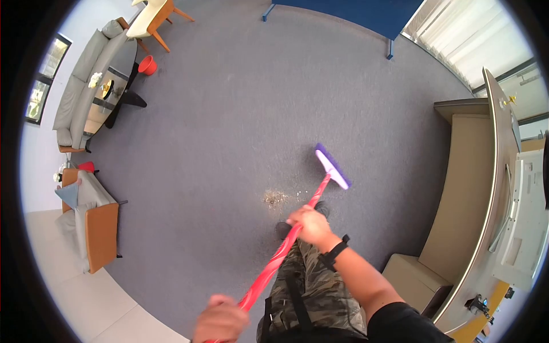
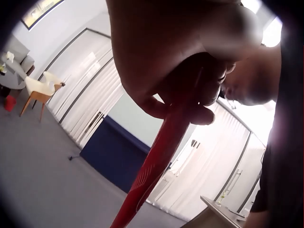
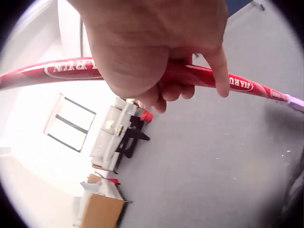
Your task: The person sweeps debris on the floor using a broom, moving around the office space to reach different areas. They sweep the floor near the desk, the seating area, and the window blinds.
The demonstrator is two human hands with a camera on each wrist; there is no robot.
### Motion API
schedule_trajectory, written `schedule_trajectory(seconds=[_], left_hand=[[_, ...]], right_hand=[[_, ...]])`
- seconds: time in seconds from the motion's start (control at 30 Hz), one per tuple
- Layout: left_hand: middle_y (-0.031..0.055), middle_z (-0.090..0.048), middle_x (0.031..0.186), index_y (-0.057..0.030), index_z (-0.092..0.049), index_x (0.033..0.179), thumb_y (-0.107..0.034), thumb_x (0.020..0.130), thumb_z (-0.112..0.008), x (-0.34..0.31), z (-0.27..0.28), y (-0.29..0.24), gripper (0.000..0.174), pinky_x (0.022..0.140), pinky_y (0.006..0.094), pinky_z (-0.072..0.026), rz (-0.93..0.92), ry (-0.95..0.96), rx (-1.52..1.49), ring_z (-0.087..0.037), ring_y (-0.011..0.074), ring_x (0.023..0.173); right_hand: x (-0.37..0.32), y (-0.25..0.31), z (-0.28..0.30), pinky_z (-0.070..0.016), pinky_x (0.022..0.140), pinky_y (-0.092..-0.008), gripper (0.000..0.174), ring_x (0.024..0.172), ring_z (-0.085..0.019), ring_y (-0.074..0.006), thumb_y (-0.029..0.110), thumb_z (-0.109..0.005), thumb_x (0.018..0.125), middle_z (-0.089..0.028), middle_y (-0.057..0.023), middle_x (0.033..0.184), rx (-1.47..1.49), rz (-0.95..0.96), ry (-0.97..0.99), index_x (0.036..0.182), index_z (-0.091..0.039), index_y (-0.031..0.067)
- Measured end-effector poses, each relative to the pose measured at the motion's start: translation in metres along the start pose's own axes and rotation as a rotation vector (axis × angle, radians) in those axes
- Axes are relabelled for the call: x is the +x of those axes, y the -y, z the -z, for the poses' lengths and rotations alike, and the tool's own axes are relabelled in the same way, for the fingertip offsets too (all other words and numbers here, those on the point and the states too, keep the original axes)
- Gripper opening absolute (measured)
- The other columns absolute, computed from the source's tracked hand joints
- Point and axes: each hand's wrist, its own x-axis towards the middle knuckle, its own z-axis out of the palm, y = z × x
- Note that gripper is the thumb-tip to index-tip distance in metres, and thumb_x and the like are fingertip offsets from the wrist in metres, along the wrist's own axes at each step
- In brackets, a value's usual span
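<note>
A broom with a red patterned handle [image 1: 273, 264] and a purple-bristled head [image 1: 333, 166] slants across the head view, its head out on the grey floor. My left hand [image 1: 222, 320] grips the upper end of the handle; in the left wrist view its fingers [image 2: 207, 90] curl round the red shaft. Lower down the shaft, my right hand [image 1: 311, 224] holds the handle, with its fingers wrapped round it in the right wrist view. Left of the broom head, close to the shoes, lies a small pile of light brown crumbs [image 1: 275, 198], with a few white bits beside it.
A red bucket [image 1: 147, 65] stands by a glass-topped table at the left, near a grey sofa [image 1: 80, 86]. An armchair [image 1: 102, 234] sits at the lower left. A long curved desk [image 1: 466, 188] runs along the right. A blue board [image 1: 354, 12] stands at the back.
</note>
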Motion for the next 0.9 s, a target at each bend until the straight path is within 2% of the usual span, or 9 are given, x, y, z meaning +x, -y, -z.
schedule_trajectory(seconds=[0.13, 0.17, 0.27, 0.47, 0.53, 0.6, 0.7, 0.8, 0.9], left_hand=[[0.004, -0.048, 0.06, -0.0106, -0.041, 0.057, -0.044, 0.093, -0.063, 0.001, -0.016, 0.035, 0.054, 0.076, 0.0408, -0.0375, 0.034, 0.072, 0.018, -0.061, 0.0245, 0.069], [0.0045, -0.047, 0.062, -0.0106, -0.04, 0.058, -0.043, 0.093, -0.063, -0.001, -0.015, 0.035, 0.053, 0.076, 0.0409, -0.0367, 0.027, 0.122, 0.078, -0.061, 0.0248, 0.071], [0.004, -0.046, 0.059, -0.0112, -0.039, 0.057, -0.042, 0.093, -0.064, -0.012, 0.01, 0.01, 0.053, 0.074, 0.0401, -0.0348, 0.094, 0.013, 0.102, -0.058, 0.0238, 0.064], [0.0019, -0.046, 0.052, -0.0123, -0.036, 0.051, -0.044, 0.093, -0.063, -0.037, 0.035, -0.045, 0.059, 0.073, 0.0387, -0.0328, -0.009, -0.15, 0.034, -0.054, 0.0193, 0.053], [0.0017, -0.047, 0.051, -0.0124, -0.035, 0.049, -0.044, 0.093, -0.064, -0.028, 0.029, -0.041, 0.061, 0.074, 0.0383, -0.0331, 0.018, -0.139, 0.047, -0.054, 0.0177, 0.052], [0.0041, -0.049, 0.057, -0.0102, -0.039, 0.054, -0.043, 0.092, -0.065, -0.023, 0.016, -0.012, 0.056, 0.075, 0.0403, -0.0347, 0.055, -0.094, 0.053, -0.057, 0.0222, 0.06], [0.0057, -0.049, 0.061, -0.0089, -0.041, 0.057, -0.041, 0.091, -0.065, -0.025, -0.002, 0.031, 0.053, 0.073, 0.0414, -0.0355, 0.06, -0.069, 0.03, -0.057, 0.025, 0.065], [0.0061, -0.048, 0.062, -0.0087, -0.041, 0.059, -0.039, 0.091, -0.065, -0.039, 0.006, 0.033, 0.051, 0.071, 0.0416, -0.0355, 0.082, -0.087, -0.009, -0.056, 0.0258, 0.065], [0.0052, -0.046, 0.059, -0.0098, -0.038, 0.057, -0.038, 0.091, -0.065, -0.058, 0.029, 0.0, 0.052, 0.068, 0.041, -0.0349, 0.135, -0.155, 0.009, -0.053, 0.0246, 0.059]], right_hand=[[0.0, -0.05, -0.04, -0.0536, 0.084, -0.045, 0.014, 0.094, -0.066, -0.0332, 0.022, -0.068, 0.088, -0.071, -0.01, 0.088, -0.049, -0.056, 0.095, 0.086, -0.069, 0.0081], [0.002, -0.047, -0.064, -0.0536, 0.084, -0.0447, 0.012, 0.095, -0.066, -0.0331, 0.021, -0.069, 0.087, -0.071, -0.0098, 0.089, 0.039, 0.007, 0.082, 0.087, -0.07, 0.0087], [0.014, 0.005, -0.087, -0.0543, 0.084, -0.0417, 0.01, 0.095, -0.067, -0.0309, 0.017, -0.069, 0.083, -0.073, -0.0075, 0.091, 0.157, 0.111, 0.117, 0.09, -0.073, 0.0108], [0.023, 0.087, -0.032, -0.0555, 0.085, -0.0393, 0.013, 0.095, -0.068, -0.0269, 0.016, -0.07, 0.079, -0.074, -0.0045, 0.094, 0.126, 0.172, 0.206, 0.091, -0.073, 0.0118], [0.03, 0.067, -0.029, -0.0555, 0.084, -0.0405, 0.012, 0.094, -0.068, -0.0287, 0.016, -0.07, 0.079, -0.074, -0.0047, 0.092, 0.137, 0.173, 0.138, 0.09, -0.073, 0.0117], [0.044, 0.029, -0.031, -0.0563, 0.079, -0.0446, 0.011, 0.095, -0.066, -0.0309, 0.019, -0.07, 0.079, -0.072, -0.0062, 0.088, 0.069, 0.198, 0.05, 0.088, -0.072, 0.0138], [0.063, -0.02, -0.049, -0.0554, 0.079, -0.0473, 0.011, 0.094, -0.066, -0.0339, 0.021, -0.067, 0.08, -0.071, -0.0088, 0.087, -0.069, 0.166, 0.266, 0.084, -0.069, 0.0114], [0.042, -0.01, -0.108, -0.0551, 0.079, -0.0477, 0.01, 0.095, -0.066, -0.0334, 0.02, -0.067, 0.079, -0.071, -0.0085, 0.087, 0.118, 0.217, 0.214, 0.084, -0.069, 0.0117], [0.025, 0.038, -0.118, -0.0559, 0.081, -0.0458, 0.011, 0.099, -0.066, -0.0308, 0.019, -0.068, 0.079, -0.072, -0.0066, 0.09, 0.188, 0.276, 0.289, 0.088, -0.072, 0.0138]])
